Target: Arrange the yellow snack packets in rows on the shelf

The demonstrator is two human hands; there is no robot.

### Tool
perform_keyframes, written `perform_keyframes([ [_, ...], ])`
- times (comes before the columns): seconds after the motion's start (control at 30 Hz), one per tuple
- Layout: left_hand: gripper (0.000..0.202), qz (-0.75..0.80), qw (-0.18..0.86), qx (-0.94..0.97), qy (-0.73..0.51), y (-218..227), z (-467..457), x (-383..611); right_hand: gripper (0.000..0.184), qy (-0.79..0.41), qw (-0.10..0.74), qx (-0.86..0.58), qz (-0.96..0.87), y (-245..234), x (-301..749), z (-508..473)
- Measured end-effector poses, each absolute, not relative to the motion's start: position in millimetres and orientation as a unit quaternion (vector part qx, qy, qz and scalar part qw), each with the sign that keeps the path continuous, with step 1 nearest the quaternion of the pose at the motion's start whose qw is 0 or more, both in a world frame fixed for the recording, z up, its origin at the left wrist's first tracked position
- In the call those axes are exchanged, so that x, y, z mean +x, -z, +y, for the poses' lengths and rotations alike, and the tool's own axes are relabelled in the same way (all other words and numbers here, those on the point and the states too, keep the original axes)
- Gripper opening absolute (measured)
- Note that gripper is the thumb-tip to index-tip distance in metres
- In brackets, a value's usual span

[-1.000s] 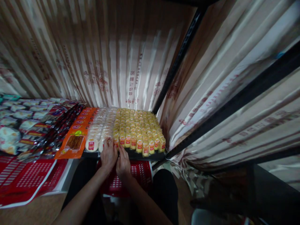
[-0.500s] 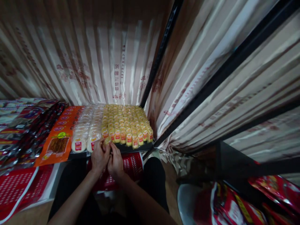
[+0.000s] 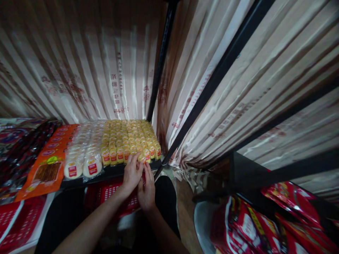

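Note:
Rows of small yellow wrapped snacks (image 3: 120, 141) with red-and-white labels stand on a dark shelf (image 3: 113, 172). At the front right of these rows, my left hand (image 3: 132, 172) and my right hand (image 3: 147, 188) meet with fingers closed around one yellow wrapped snack (image 3: 143, 157). Its lower part is hidden by my fingertips. To the left of the yellow rows lie two rows of round white wrapped snacks (image 3: 92, 167), and beside them a flat orange packet (image 3: 49, 165).
Dark shiny packets (image 3: 23, 158) cover the shelf's left part. Red baskets (image 3: 106, 192) sit below. A black post (image 3: 162, 63) and slanting black bars (image 3: 212, 86) stand before pleated curtains (image 3: 127, 70). Red packets (image 3: 288, 201) lie at lower right.
Both hands have moved right along the front of the yellow rows with the yellow wrapped snack. The camera view has turned right, so the shelf appears further left.

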State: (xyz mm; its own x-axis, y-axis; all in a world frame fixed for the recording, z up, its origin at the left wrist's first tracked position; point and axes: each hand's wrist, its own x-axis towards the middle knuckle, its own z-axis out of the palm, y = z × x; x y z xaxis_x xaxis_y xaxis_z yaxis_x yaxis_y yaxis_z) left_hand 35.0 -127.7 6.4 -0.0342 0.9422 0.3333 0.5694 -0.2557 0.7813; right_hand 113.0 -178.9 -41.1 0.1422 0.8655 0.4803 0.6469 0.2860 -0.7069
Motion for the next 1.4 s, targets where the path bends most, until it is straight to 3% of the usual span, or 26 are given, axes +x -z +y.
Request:
perform_keyframes([
  [0.67,0.034,0.602,0.203,0.704,-0.318,-3,-89,99,0.06,-0.08,0.486,-0.606,-0.624,81,153,-143],
  [1.4,0.027,0.589,0.194,0.709,-0.335,21,-72,90,0.062,-0.031,0.43,-0.61,-0.665,82,154,-136],
])
